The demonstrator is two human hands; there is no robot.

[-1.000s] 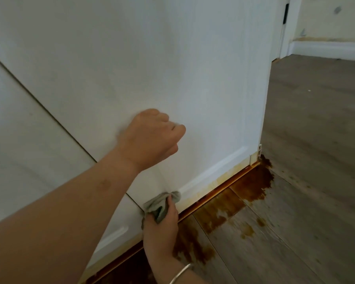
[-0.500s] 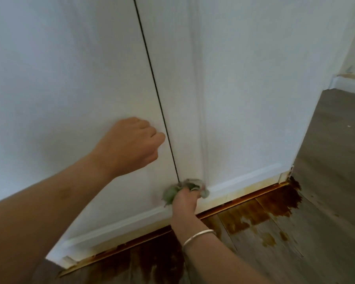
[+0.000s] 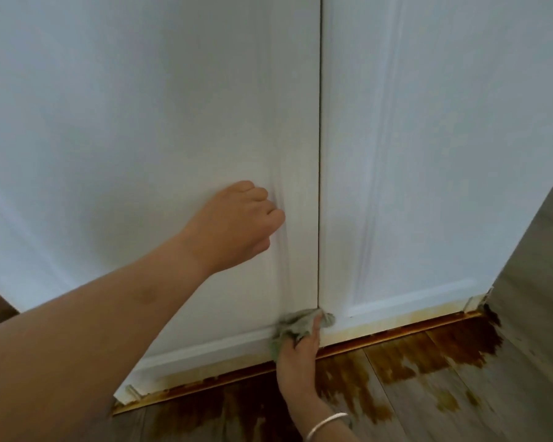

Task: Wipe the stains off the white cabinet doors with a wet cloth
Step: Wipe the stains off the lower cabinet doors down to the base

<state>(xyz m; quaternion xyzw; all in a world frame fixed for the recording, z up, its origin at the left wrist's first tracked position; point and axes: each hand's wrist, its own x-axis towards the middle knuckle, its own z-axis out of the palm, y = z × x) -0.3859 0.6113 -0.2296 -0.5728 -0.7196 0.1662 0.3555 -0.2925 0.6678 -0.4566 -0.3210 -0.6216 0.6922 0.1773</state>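
Wiping is in hand at the foot of the seam [image 3: 319, 154] between the two doors [image 3: 444, 154]. The right hand [image 3: 297, 358] grips the bunched cloth [image 3: 296, 323] in curled fingers and presses it on the door faces, right across the seam's lower end. The left hand [image 3: 237, 224], fingers curled round nothing, rests its knuckles on the door just left of the seam, higher up. A yellow-brown stain [image 3: 396, 323] runs along the bottom edges on both sides of the seam, so the next move probably calls for firm sideways strokes low along that band.
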